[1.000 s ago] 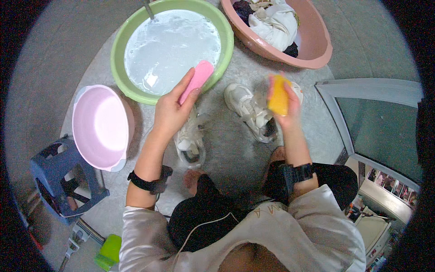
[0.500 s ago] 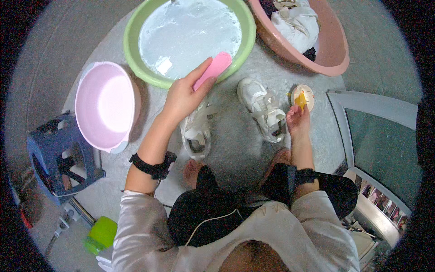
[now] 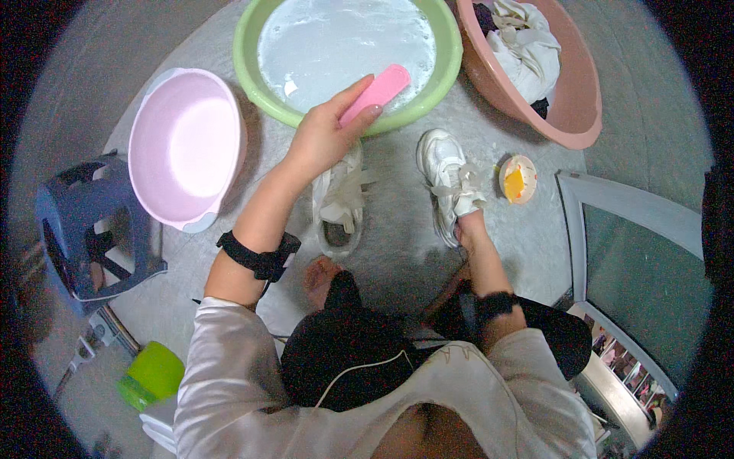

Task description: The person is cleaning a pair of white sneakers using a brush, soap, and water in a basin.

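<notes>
In my left hand is a pink oblong brush, its bristles hidden; the fingers are closed around it. The hand is just above the near rim of a green basin of cloudy, soapy water. Below that forearm, partly covered, a white sneaker rests on the floor. My right hand is at the heel opening of another white sneaker, with its fingers tucked in and mostly hidden. To the right, a small round dish carries a yellow piece resembling soap.
An empty pale pink basin stands at left beside a blue plastic stool. A salmon tub with clothes is at far right. A framed panel juts in from the right; a green container lies low left.
My right hand has left the small dish and moved to the right sneaker's heel; that sneaker has turned slightly. My left hand still holds the pink brush. The whole view has shifted a little.
</notes>
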`<state>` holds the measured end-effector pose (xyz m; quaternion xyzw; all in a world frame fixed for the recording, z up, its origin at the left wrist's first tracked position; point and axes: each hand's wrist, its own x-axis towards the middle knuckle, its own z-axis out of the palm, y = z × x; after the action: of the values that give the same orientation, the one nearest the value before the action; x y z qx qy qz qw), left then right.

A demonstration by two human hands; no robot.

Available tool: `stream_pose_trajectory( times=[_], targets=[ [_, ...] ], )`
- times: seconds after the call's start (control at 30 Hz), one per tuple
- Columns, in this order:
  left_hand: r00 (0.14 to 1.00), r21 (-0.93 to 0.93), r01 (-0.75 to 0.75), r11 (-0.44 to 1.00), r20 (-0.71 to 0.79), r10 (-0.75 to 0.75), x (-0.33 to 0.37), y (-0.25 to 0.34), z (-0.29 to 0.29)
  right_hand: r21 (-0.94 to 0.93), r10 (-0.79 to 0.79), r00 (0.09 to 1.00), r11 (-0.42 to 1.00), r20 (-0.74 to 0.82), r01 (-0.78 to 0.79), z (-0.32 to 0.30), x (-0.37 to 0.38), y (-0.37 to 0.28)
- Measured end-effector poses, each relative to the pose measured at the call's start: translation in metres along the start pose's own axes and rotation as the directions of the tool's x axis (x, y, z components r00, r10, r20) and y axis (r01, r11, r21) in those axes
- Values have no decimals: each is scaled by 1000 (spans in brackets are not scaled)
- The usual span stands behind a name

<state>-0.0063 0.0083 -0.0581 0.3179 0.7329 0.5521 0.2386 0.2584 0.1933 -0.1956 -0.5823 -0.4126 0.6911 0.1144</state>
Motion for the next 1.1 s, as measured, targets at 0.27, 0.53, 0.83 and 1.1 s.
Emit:
stream_pose_trajectory(
  times=[0.27, 0.53, 0.83, 1.1],
  targets=[
    [987, 209, 119, 971, 81, -139, -36, 15, -5, -378, -181, 982, 907, 48, 185, 54, 31, -29],
    [980, 201, 101, 974, 147, -132, -30, 21, 0, 138, -278, 906, 959, 319, 246, 79, -38, -79],
    [990, 371, -87, 925, 138, 38, -21, 63, 14, 375, -373, 790, 906, 487, 197, 156, -90, -111],
    [986, 465, 167, 869, -61, -156, -21, 70, -10, 563, -227, 762, 799, 606, -211, 169, -104, -102]
  ],
)
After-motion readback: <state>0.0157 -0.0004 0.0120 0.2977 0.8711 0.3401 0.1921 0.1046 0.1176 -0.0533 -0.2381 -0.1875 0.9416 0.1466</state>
